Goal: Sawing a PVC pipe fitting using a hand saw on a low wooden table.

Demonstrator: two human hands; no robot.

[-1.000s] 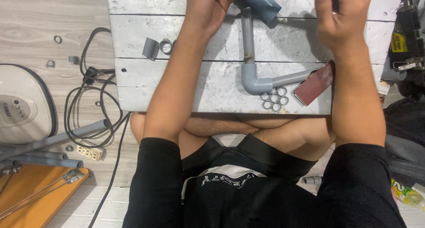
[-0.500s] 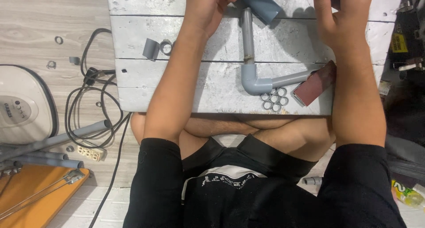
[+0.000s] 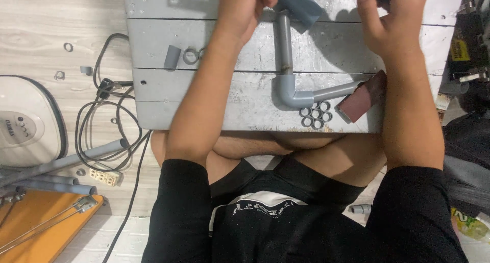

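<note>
On the grey wooden plank counter [image 3: 153, 97], two bare hands are working at the far edge. One left hand [image 3: 245, 5] is closing around the end of a wide blue-grey plastic pipe fitting [image 3: 301, 3], which is lying tilted at the top of the view. One right hand [image 3: 390, 18] is curling its fingers about a dark object at the frame edge; what it is cannot be told. One thin grey plastic pipe [image 3: 284, 43] is running from that fitting down to one grey plastic elbow joint [image 3: 288, 89], and a second thin grey pipe [image 3: 339, 91] is leaving the elbow toward the right. Six small grey plastic rings [image 3: 315, 115] are sitting clustered just below the elbow. One reddish-brown sandpaper block [image 3: 363, 95] is lying beside the rings, touching the second pipe's end. One short grey sleeve [image 3: 172, 57] and one loose grey ring [image 3: 191, 56] are resting near the left edge. Off the counter, black cables [image 3: 102, 125] are lying coiled on the floor beside one white appliance [image 3: 25, 122] and two long grey pipes [image 3: 61, 163].
</note>
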